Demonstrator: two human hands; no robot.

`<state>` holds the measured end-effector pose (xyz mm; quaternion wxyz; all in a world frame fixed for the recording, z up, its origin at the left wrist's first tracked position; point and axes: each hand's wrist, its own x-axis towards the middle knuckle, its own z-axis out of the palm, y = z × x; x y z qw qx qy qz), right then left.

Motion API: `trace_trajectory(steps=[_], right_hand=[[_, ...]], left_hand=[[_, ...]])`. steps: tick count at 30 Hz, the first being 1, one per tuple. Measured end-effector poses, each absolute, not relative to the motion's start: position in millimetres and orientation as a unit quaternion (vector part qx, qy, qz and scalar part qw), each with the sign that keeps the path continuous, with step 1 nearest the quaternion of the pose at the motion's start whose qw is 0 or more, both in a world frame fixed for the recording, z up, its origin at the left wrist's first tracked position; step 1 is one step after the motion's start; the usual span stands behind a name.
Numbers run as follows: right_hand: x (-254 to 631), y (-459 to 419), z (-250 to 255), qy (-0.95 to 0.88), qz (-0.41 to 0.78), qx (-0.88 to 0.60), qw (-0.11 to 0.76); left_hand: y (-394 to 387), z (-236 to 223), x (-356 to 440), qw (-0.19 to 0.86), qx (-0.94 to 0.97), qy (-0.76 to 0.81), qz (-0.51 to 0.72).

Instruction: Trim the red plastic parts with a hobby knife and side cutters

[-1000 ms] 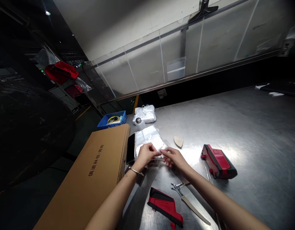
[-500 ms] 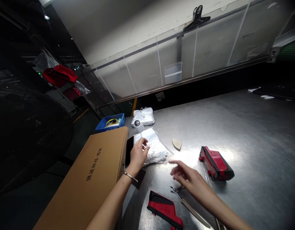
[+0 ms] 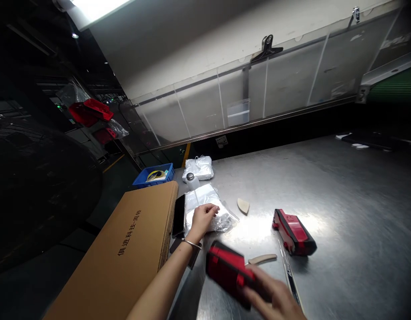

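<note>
My left hand (image 3: 203, 221) lies on a clear plastic bag (image 3: 222, 220) of white material, and I cannot tell whether it grips the bag. My right hand (image 3: 274, 300), at the bottom edge of the view, holds a blurred red and black plastic piece (image 3: 228, 274) above the steel table (image 3: 352, 213). Its fingers wrap one end. Just beyond that piece lies a beige curved strip (image 3: 262, 259). A matching red and black housing (image 3: 294, 232) rests to the right, and a small beige wedge (image 3: 243, 206) lies past the bag.
A long cardboard box (image 3: 125, 242) lies along the table's left side, with a black phone (image 3: 179, 215) beside it. Farther back stand a capped bottle (image 3: 191, 181), another white bag (image 3: 199, 169) and a blue crate (image 3: 153, 174). A thin metal rod (image 3: 288, 275) lies on the table.
My right hand has lifted the red and black piece off the table. My left hand has settled lower onto the bag, and the view has shifted slightly.
</note>
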<state>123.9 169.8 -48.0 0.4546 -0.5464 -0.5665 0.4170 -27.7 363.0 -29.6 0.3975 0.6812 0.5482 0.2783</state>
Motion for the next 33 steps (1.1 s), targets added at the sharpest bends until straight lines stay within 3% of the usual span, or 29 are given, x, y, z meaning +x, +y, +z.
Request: trace_trajectory(steps=[5,12,18,25,33], right_hand=[[132,234,-35,-0.507,0.359,-0.583,0.524],[135,242,-62,-0.512,0.268,-0.626,0.524],[112,243,-72,-0.601,0.248,-0.580,0.490],[118,251,-86,-0.674,0.224,-0.568,0.416],[121,264,-76,-0.678,0.250,-0.570,0.391]], left_hand=[[366,-29,-37,0.523,0.591,0.541,0.291],[372,-37,-45,0.534,0.522,0.558,0.362],[374,-44,-35,0.466,0.572,0.561,0.375],[370,-18,-35,0.332,0.683,0.551,0.345],[321,-9,-29,0.233,0.774,0.474,0.350]])
